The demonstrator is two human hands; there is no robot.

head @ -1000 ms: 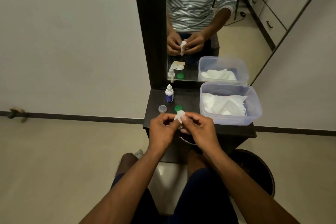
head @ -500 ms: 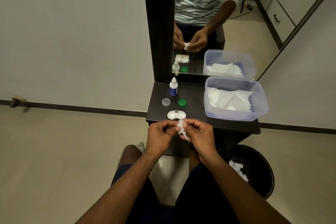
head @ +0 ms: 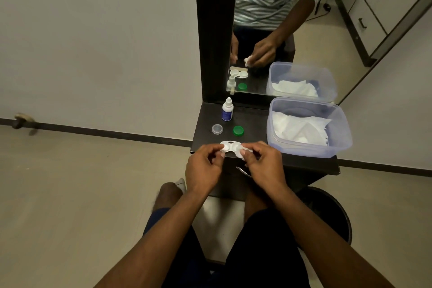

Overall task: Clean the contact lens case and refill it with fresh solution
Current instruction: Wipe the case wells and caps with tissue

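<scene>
The white contact lens case (head: pixel 230 146) lies uncapped at the front edge of the dark shelf (head: pixel 253 124). My left hand (head: pixel 205 168) pinches its left well. My right hand (head: pixel 263 166) holds a small wad of white tissue (head: pixel 239 153) pressed at the case's right well. A green cap (head: pixel 238 130) and a clear grey cap (head: pixel 217 129) lie just behind the case. The small white solution bottle (head: pixel 227 110) with a blue label stands upright near the mirror.
A clear plastic tub (head: pixel 341 128) with white tissues fills the shelf's right side. A tall mirror (head: pixel 280 30) stands behind the shelf. A dark waste bin (head: pixel 332 213) sits on the floor at lower right, beside my knees.
Both hands moved forward from holding the tissue in mid-air to the case on the shelf. My left hand now grips the case and my right brings the tissue to it.
</scene>
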